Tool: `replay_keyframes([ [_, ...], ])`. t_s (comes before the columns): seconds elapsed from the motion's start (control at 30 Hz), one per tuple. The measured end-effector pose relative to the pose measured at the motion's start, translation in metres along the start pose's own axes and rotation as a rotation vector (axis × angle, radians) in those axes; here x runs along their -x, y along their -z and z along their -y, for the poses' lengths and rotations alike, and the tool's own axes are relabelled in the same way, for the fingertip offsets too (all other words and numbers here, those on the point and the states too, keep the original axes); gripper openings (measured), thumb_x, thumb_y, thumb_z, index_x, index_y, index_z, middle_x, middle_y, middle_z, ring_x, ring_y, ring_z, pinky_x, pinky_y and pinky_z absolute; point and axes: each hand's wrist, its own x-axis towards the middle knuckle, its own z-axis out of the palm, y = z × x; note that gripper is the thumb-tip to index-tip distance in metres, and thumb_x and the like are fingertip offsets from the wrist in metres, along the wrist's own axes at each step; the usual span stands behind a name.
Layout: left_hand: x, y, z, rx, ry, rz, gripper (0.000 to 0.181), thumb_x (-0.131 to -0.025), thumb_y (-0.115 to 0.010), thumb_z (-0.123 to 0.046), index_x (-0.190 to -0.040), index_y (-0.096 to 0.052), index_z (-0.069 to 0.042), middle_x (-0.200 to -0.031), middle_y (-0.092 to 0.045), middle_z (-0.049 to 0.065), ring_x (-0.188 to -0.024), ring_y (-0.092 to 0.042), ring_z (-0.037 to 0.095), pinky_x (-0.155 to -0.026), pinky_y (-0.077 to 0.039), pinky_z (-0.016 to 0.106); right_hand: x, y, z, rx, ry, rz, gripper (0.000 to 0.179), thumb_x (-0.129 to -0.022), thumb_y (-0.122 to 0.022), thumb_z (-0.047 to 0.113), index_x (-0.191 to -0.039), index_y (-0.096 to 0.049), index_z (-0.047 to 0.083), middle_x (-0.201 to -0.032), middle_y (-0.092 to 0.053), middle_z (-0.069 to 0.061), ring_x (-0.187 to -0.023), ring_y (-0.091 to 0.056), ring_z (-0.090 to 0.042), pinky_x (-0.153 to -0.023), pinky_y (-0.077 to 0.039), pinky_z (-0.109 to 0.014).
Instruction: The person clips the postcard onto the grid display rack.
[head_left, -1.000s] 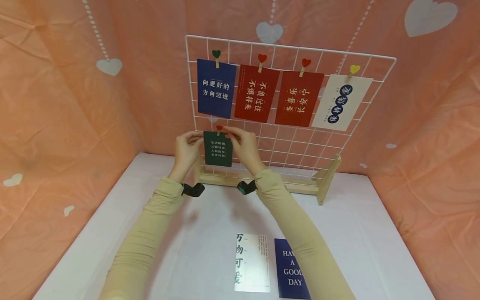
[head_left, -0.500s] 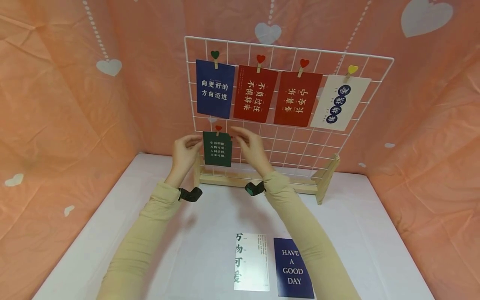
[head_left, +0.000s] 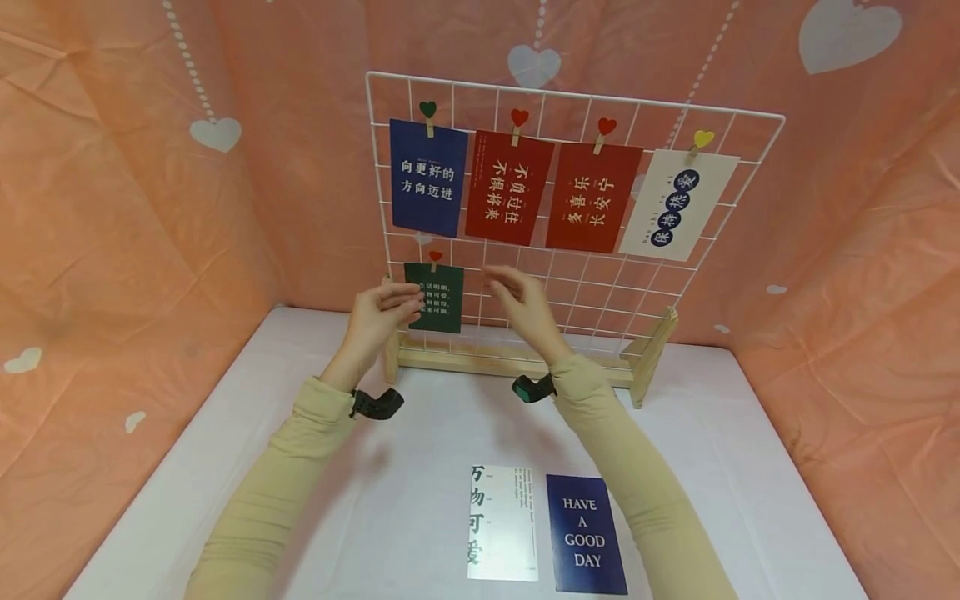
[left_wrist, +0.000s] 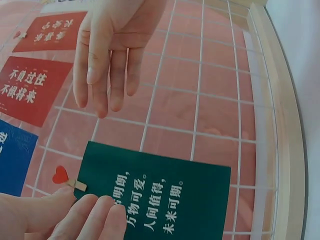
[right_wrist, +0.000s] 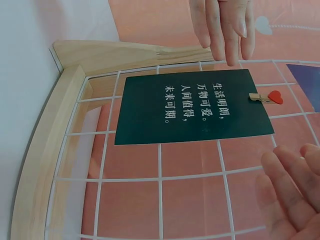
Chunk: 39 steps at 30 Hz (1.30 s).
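A dark green card (head_left: 442, 312) with white writing hangs on the lower left of a white wire grid (head_left: 570, 287). A small wooden clothespin with a red heart (right_wrist: 274, 97) clips its top edge to the wire. My left hand (head_left: 378, 315) hovers at the card's left side, fingers loosely bent and holding nothing; in the head view it overlaps the card's edge. To the card's right my right hand (head_left: 527, 310) hangs in front of the grid, apart from the card, its fingers relaxed and bare, as the left wrist view also shows.
Along the grid's top row hang a blue card (head_left: 427, 212), two red cards (head_left: 491, 225) and a white card (head_left: 641, 237), each under a heart clothespin. A wooden base (head_left: 517, 364) carries the grid. On the white table lie a pale card (head_left: 506, 533) and a navy card (head_left: 585, 575).
Both hands have come off the green card. My right hand has drawn away to the right; the left has lowered slightly toward me. The card stays hanging from its clothespin.
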Motion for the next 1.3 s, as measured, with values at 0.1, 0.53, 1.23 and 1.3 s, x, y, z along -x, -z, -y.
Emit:
replay_keyframes([
  [0.1,0.004,-0.002,-0.002,0.033,0.025,0.032,0.034,-0.094,-0.057,0.003,-0.127,-0.055,0.008,-0.123,-0.058,0.027,-0.106,-0.062,0.029,-0.087,-0.053,0.035,0.006,0.004,0.004,-0.016,0.0,0.003,0.028,-0.096,-0.051,-0.004,-0.122,-0.056,-0.012,-0.116,-0.06,-0.029,-0.11,-0.057,-0.041,-0.095,-0.048,-0.042],
  [0.53,0.019,-0.005,0.01,0.013,0.073,0.106,0.037,-0.095,-0.058,-0.002,-0.13,-0.052,0.009,-0.127,-0.054,0.029,-0.108,-0.062,0.024,-0.096,-0.046,0.043,0.027,0.019,-0.025,-0.07,-0.02,0.028,0.029,-0.098,-0.051,0.0,-0.124,-0.056,-0.011,-0.117,-0.06,-0.029,-0.108,-0.057,-0.044,-0.091,-0.048,-0.052],
  [1.23,0.035,-0.01,0.048,0.039,0.184,0.201,0.037,-0.095,-0.057,-0.002,-0.128,-0.05,0.013,-0.126,-0.053,0.031,-0.11,-0.058,0.035,-0.092,-0.05,0.042,0.086,0.052,-0.019,-0.025,-0.104,0.119,0.031,-0.098,-0.045,-0.006,-0.128,-0.051,-0.011,-0.118,-0.058,-0.031,-0.106,-0.058,-0.044,-0.091,-0.046,-0.056],
  [1.3,0.035,-0.011,0.051,0.042,0.198,0.209,0.038,-0.095,-0.058,-0.002,-0.128,-0.05,0.014,-0.126,-0.054,0.03,-0.113,-0.055,0.039,-0.092,-0.05,0.042,0.092,0.057,-0.023,-0.024,-0.121,0.117,0.031,-0.098,-0.045,-0.005,-0.128,-0.051,-0.011,-0.116,-0.058,-0.032,-0.105,-0.057,-0.044,-0.091,-0.045,-0.057],
])
